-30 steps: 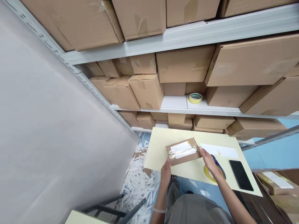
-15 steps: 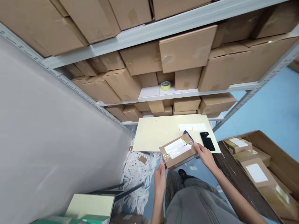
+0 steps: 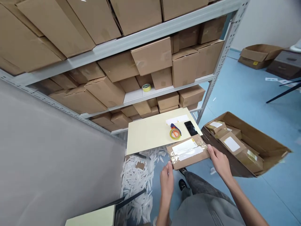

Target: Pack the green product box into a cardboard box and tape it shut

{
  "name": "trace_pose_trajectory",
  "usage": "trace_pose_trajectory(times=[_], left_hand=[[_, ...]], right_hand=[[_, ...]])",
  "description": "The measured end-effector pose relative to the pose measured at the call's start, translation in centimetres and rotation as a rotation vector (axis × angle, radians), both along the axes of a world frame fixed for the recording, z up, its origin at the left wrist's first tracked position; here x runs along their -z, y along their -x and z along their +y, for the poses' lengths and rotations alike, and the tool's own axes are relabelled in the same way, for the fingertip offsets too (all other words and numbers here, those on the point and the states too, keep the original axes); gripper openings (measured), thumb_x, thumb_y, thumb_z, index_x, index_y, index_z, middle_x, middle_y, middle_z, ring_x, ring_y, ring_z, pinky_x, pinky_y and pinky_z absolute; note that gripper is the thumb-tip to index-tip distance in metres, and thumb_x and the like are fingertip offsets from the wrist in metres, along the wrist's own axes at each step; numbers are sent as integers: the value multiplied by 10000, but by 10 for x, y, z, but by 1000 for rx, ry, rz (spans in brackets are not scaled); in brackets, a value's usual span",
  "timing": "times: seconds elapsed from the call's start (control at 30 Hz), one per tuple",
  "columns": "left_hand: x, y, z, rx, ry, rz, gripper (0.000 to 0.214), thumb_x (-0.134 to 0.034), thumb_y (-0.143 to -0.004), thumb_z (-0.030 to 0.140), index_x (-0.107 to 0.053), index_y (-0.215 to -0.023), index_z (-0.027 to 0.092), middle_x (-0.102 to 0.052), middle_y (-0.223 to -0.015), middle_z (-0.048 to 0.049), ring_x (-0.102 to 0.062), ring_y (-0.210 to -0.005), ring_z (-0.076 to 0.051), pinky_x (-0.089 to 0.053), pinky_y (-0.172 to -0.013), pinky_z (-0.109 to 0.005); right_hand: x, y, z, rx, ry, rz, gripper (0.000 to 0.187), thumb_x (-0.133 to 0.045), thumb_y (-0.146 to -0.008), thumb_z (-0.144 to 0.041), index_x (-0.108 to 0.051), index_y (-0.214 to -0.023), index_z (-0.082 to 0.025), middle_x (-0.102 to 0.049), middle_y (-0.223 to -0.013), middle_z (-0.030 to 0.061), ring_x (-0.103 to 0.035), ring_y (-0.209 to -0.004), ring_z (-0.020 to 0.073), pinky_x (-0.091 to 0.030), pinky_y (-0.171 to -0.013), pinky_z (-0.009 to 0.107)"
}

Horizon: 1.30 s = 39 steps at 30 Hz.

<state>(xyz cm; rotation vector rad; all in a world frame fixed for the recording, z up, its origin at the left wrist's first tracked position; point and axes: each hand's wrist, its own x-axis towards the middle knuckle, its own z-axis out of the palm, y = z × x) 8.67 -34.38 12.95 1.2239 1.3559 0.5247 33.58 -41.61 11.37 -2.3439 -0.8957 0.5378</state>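
Note:
Between my two hands is a small cardboard box (image 3: 188, 159), held in the air just in front of a cream tabletop (image 3: 145, 135). White labels and shiny clear tape cover its upper face. My left hand (image 3: 166, 179) grips its near left corner, and my right hand (image 3: 219, 160) has the right end, thumb on top. On the tabletop beyond the box lie a tape dispenser (image 3: 175, 131) with a blue handle and yellowish roll, a black phone (image 3: 191, 128) and a white label strip (image 3: 177, 120).
A large open carton (image 3: 270, 150) holding several labelled boxes stands on the floor to the right. Metal shelving (image 3: 211, 91) full of cardboard boxes rises ahead, with a yellow tape roll (image 3: 146, 87) on one shelf. Shredded white paper (image 3: 136, 179) lies below left, beside a grey wall (image 3: 58, 157).
My view has swung right, bringing more floor and the whole open carton into sight. The box, still in both hands, no longer covers the tape dispenser.

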Motion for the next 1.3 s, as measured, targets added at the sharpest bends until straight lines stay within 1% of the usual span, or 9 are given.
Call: trace_pose_trajectory(times=[0.1,0.27,0.4,0.5,0.63,0.97,1.13,1.23,1.3], left_hand=[[11,-1,-19,85,-95,72,836,-327,-854,809,-734,-1157,144,-722,-1197,-172,-596,-1241,-361,-445,-1058,-393],[15,-15,-45,163,-65,69,838,-283,-857,817,-750,-1048,148,-740,-1139,-180,-638,-1166,-352,-447,-1039,-371],[9,-40,-61,196,-94,111,815,-279,-854,820,-747,-913,155,-752,-1054,-196,-630,-1157,-370,-450,-1010,-370],[7,-71,-73,214,-119,95,798,-267,-867,808,-742,-923,170,-759,-993,-172,-645,-1102,-357,-469,-955,-365],[11,-131,-91,239,-175,48,789,-244,-898,775,-735,-995,165,-757,-1001,-152,-669,-994,-326,-480,-921,-377],[41,-325,-124,364,-129,-276,719,-285,-968,658,-673,-1254,125,-677,-1306,-117,-595,-1247,-266,-396,-1124,-371],[47,-408,-118,395,-174,-227,637,-295,-986,614,-622,-1338,195,-616,-1402,-69,-551,-1317,-263,-380,-1149,-396],[50,-450,-106,428,-218,-260,631,-290,-992,598,-568,-1402,207,-547,-1474,-56,-482,-1389,-245,-323,-1194,-381],[56,-471,-98,462,-227,-263,640,-292,-999,571,-476,-1479,190,-443,-1551,-58,-380,-1460,-226,-246,-1231,-367]], right_hand=[[2,-1,-31,27,29,-3,813,-145,-936,-707,-709,-1222,-197,-760,-1021,162,-682,-982,385,-481,-768,381],[6,-15,-66,70,112,-46,812,-124,-940,-697,-730,-1171,-209,-762,-978,164,-686,-960,372,-479,-772,387],[5,-34,-81,47,132,-47,803,-114,-950,-681,-720,-1188,-211,-760,-990,164,-686,-952,369,-481,-776,403],[4,-61,-91,54,105,-48,795,-123,-953,-675,-700,-1235,-205,-755,-1023,168,-683,-977,365,-482,-810,409],[4,-118,-115,93,67,-36,812,-132,-939,-698,-672,-1289,-202,-737,-1103,179,-656,-1058,383,-474,-868,433],[15,-287,-196,312,65,-61,852,-147,-918,-719,-702,-1216,-147,-732,-1034,217,-648,-981,385,-469,-816,434],[18,-360,-192,317,34,-96,820,-151,-943,-678,-707,-1171,-122,-725,-1017,223,-643,-955,373,-462,-818,445],[18,-402,-176,268,-155,-145,748,-200,-975,-643,-684,-1191,-116,-707,-1103,216,-628,-1025,352,-465,-868,450],[18,-425,-165,256,-278,-154,588,-316,-1005,-566,-650,-1242,-144,-663,-1228,187,-604,-1116,313,-471,-926,447]])
